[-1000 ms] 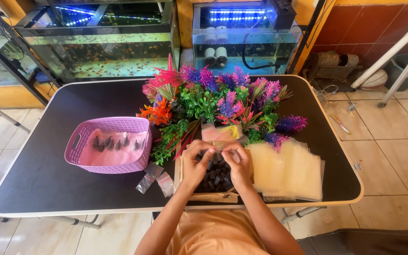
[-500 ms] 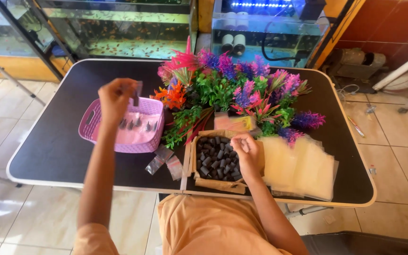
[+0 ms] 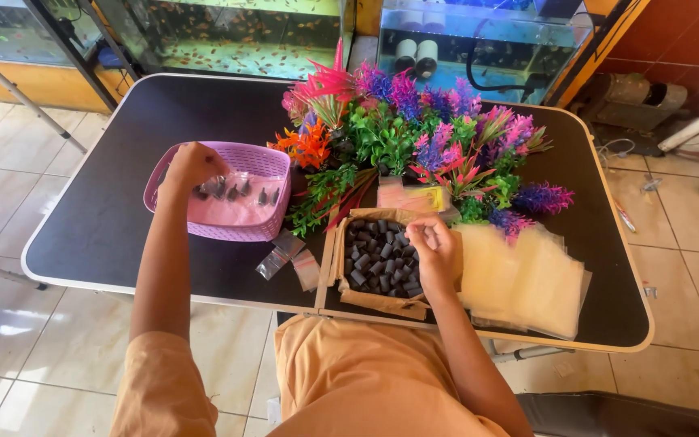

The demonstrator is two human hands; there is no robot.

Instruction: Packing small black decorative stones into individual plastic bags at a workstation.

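Note:
My left hand reaches into a purple plastic basket at the table's left, its fingers curled over small dark pieces lined up in clear bags. Whether it still holds one I cannot tell. My right hand rests on the right edge of an open cardboard box filled with small black cylinders, fingertips pinched together over them. A stack of clear yellowish plastic bags lies just right of that hand.
A heap of colourful artificial plants fills the back middle of the black folding table. A few small empty bags lie between basket and box. Fish tanks stand behind the table. Tiled floor surrounds it.
My left hand left the box, swung left and came down into the purple basket. My right hand stayed at the box's right edge. The camera moved closer.

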